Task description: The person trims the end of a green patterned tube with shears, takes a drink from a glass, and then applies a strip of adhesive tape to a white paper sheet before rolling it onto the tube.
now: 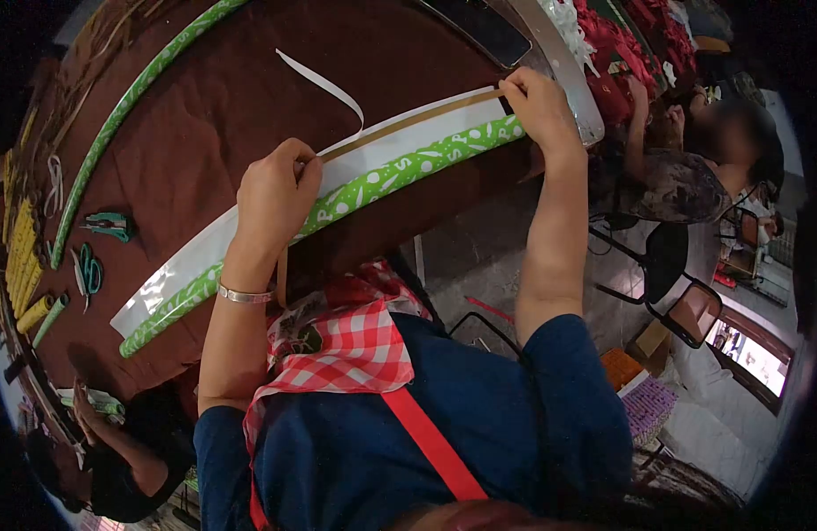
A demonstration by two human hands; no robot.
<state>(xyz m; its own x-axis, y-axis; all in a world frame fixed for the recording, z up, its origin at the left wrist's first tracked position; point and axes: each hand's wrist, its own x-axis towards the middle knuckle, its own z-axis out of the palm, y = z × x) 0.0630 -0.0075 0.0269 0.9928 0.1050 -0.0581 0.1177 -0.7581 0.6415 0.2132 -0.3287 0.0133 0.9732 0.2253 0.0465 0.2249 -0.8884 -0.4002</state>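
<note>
A partly rolled sheet of green printed paper (pixel 400 173) lies along the table's near edge, its white underside (pixel 192 252) facing up behind the roll. Along that white part runs a narrow brown strip (pixel 417 122), stretched between my two hands. My left hand (pixel 280 190) is closed in a pinch on the strip near the sheet's middle; a brown tail hangs below the wrist. My right hand (pixel 532 102) pinches the strip at the sheet's right end. From the sheet's far edge a thin white strip (pixel 333 88) curls up, touching neither hand.
On the brown cloth (pixel 196 115) lie a long green printed paper tube (pixel 116 111), a teal cutter (pixel 107 226), scissors (pixel 87 270) and yellow rolls (pixel 23 257). A phone (pixel 484 31) lies at the far edge. Other people sit at right and lower left.
</note>
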